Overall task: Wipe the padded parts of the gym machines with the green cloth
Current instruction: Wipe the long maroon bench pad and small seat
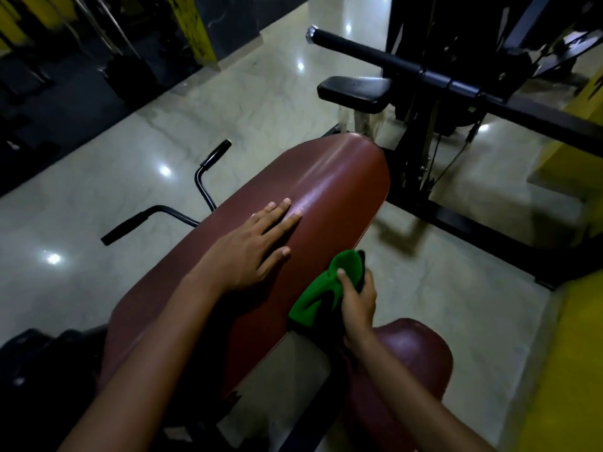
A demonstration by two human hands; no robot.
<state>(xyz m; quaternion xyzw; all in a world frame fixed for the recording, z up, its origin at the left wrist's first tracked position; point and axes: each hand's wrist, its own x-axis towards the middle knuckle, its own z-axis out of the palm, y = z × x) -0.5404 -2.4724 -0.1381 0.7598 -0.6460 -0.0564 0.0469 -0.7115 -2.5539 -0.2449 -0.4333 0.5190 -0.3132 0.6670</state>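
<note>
Floor [267, 93]: pale, glossy tile under all machines.
Back pad [326, 197]: long maroon pad, running lengthwise away from the viewer.
Seat pad [411, 360]: maroon, just beside the back pad's near right edge.
Black seat [355, 91]: beyond the back pad's far end.
Left hand [257, 246]: flat, fingers straight on the back pad's middle, likely bracing.
Right hand [357, 305]: grips the cloth.
Cloth [321, 293]: green, bunched at the back pad's right edge, seemingly placed to wipe that side.

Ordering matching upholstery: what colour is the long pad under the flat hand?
Reddish-brown, slightly glossy: the long pad under the left hand, seen in the head view.
</note>
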